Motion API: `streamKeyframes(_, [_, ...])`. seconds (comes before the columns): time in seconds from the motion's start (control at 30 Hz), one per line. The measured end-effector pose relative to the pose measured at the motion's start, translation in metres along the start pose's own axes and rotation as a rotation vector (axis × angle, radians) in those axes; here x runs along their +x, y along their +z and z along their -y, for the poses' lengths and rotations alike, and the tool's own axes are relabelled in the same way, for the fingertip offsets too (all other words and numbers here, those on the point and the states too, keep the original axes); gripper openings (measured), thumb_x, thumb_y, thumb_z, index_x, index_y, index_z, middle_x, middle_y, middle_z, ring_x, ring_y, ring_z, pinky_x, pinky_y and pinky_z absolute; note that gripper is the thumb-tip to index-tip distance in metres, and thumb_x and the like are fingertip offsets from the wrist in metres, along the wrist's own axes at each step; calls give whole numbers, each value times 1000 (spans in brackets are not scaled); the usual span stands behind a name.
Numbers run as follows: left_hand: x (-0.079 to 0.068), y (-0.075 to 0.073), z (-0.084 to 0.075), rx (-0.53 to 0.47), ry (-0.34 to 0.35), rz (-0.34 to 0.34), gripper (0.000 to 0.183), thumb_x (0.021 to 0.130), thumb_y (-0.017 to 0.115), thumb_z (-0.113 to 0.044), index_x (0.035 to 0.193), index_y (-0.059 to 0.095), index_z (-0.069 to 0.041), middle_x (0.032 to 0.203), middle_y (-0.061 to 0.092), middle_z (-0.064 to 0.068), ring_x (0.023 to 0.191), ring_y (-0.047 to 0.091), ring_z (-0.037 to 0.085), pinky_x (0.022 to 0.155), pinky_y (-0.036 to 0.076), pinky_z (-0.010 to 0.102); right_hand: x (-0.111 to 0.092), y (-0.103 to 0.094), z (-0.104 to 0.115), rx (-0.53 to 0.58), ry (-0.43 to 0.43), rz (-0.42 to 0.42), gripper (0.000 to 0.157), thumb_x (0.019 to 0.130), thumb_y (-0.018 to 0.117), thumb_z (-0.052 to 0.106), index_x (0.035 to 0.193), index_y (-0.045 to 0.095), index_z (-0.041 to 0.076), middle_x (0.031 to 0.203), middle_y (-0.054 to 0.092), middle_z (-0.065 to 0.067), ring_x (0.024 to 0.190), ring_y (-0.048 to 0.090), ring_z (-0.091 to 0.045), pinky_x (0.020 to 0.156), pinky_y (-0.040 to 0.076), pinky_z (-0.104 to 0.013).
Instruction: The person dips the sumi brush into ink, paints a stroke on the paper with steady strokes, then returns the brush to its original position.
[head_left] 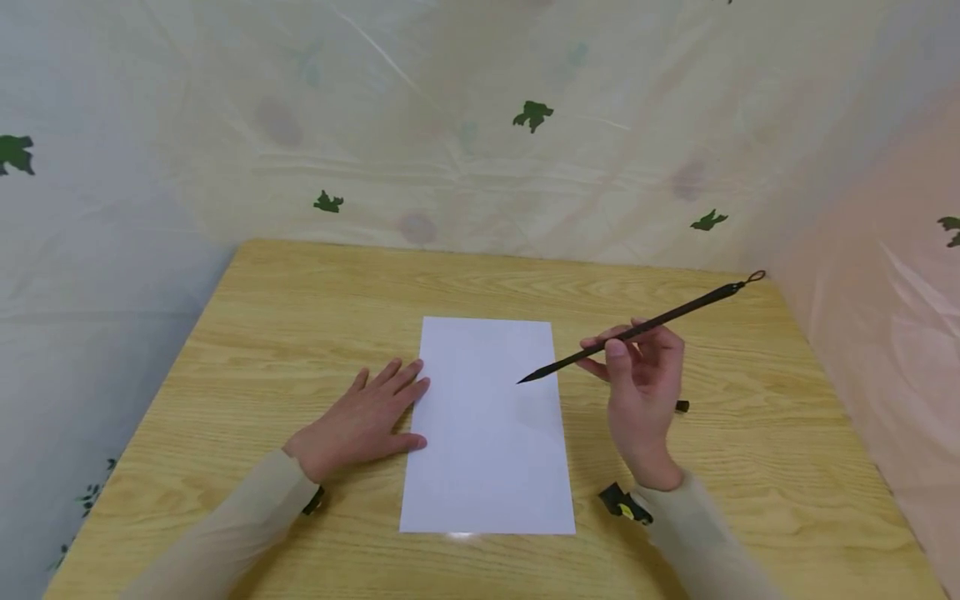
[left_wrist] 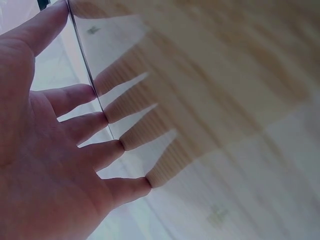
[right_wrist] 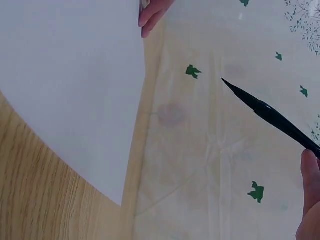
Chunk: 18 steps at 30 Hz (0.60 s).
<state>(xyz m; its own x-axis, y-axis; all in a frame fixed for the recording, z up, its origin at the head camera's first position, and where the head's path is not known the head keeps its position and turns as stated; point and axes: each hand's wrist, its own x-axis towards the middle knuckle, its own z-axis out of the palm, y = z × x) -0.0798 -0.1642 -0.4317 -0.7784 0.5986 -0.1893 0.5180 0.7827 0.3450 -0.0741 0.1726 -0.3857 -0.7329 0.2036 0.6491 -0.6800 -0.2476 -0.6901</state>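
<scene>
A dark calligraphy brush (head_left: 660,321) with a hanging loop at its top end slants across my right hand (head_left: 647,387), which pinches the handle between thumb and fingers. Its pointed dark tip hangs over the right half of a blank white sheet of paper (head_left: 487,433); the head view does not show how high. In the right wrist view the brush (right_wrist: 285,122) stands apart from the paper (right_wrist: 75,90). My left hand (head_left: 367,421) lies with spread fingers at the sheet's left edge, fingertips and thumb tip on it. Its palm (left_wrist: 55,165) shows in the left wrist view.
The sheet lies on a wood-grain table (head_left: 300,308). A pale curtain (head_left: 450,150) with green leaf shapes hangs behind it, and a pinkish one (head_left: 862,250) hangs at the right. A small dark object (head_left: 682,406) shows beside the right hand. Dark wrist devices (head_left: 626,505) sit at both cuffs.
</scene>
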Motion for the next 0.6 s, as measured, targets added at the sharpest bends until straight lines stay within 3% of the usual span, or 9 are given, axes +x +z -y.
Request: streamKeyframes(0.6, [1,1,0,2,-12,3,84,97,70,-50,160,38,-5,171,23,13,157,15,39,116,19,72,-1,35,-15,-2,-104,112,39,102,63,1,126,38,-19,103,66,-15,90,74,-25,72,63,-34])
